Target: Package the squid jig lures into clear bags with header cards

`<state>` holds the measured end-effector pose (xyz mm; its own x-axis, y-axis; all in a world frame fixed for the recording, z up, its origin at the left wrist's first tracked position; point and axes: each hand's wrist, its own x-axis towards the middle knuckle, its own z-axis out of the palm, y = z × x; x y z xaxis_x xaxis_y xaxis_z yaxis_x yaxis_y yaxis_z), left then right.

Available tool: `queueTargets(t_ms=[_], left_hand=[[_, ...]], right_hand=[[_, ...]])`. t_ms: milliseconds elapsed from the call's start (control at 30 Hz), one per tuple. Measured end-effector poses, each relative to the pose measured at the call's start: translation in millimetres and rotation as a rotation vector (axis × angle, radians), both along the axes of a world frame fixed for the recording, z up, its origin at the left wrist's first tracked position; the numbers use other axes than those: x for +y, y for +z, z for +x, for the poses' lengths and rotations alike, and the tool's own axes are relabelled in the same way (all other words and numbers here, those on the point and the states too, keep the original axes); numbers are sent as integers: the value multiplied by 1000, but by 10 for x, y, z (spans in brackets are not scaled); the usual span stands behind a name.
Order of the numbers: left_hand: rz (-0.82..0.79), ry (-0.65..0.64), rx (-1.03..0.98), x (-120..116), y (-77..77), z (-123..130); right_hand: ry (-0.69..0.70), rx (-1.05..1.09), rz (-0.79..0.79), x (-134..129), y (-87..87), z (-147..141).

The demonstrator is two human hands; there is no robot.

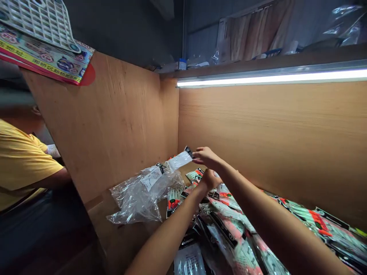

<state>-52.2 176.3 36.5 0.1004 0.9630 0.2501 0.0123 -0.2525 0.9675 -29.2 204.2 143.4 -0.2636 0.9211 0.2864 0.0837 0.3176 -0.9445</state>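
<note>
My right hand (207, 157) reaches far forward, its fingers closed on the black-headed end of a flat white plastic packet (180, 160). The packet slants down to the left, onto a heap of clear plastic bags (137, 196). Just below, my left hand (210, 179) is curled low over a pile of packets (226, 214). Its fingertips are mostly hidden, and I cannot make out what they grip. The piled packets are clear, with black header strips and pale green, white and orange-red contents. One upright-lying packet (173, 199) shows green items beside the bags.
Plywood walls (126, 122) close off the left and back. A lit tube lamp (269, 79) runs beneath a shelf. More packets (321, 225) lie along the right. Beyond the left panel a person in a yellow shirt (25, 164) sits. A plastic grid (43, 23) rests above printed sheets (48, 61).
</note>
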Motion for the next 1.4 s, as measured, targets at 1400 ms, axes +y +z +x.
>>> queueTargets(t_ms=[1400], left_hand=[[123, -20, -108, -160, 376, -174]], right_hand=[[-524, -570, 408, -793, -489, 1569]])
